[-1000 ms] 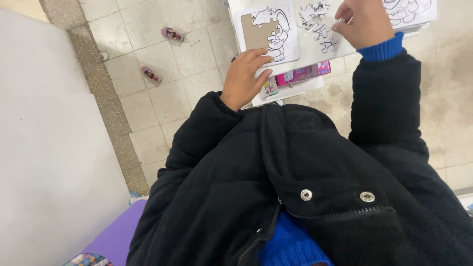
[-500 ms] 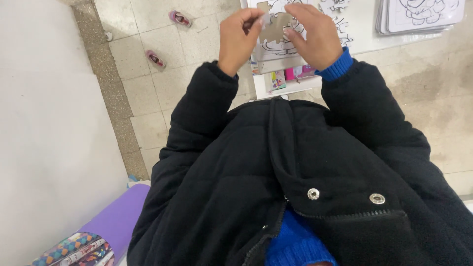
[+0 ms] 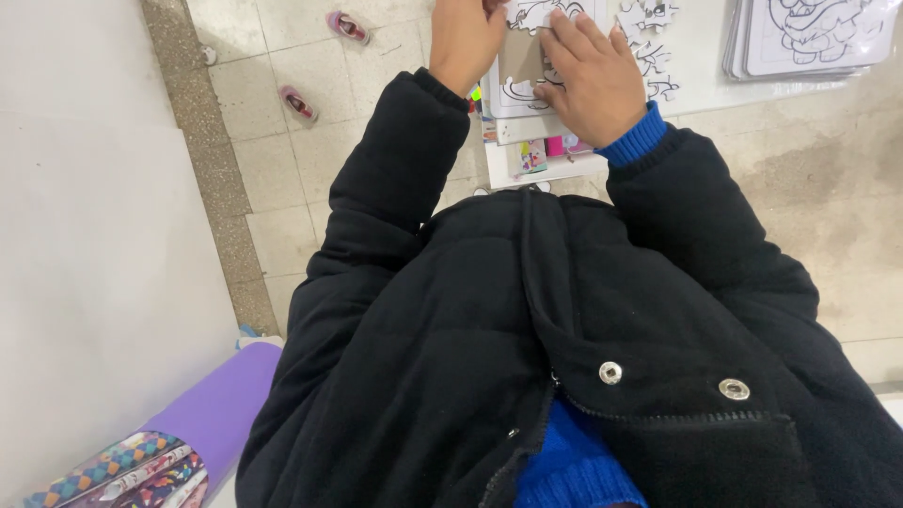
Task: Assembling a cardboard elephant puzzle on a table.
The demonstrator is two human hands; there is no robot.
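Right hand (image 3: 593, 80) pressed flat, fingers spread, pinning the puzzle board (image 3: 527, 71) to the white table (image 3: 696, 85); left hand (image 3: 466, 42) grips its left edge, steadying it.

We lose our left hand (image 3: 466, 42) at the top edge, its fingers out of sight. Our right hand (image 3: 593, 75) covers part of the puzzle board (image 3: 517, 80). The stack of boards (image 3: 809, 38) is cut off too.
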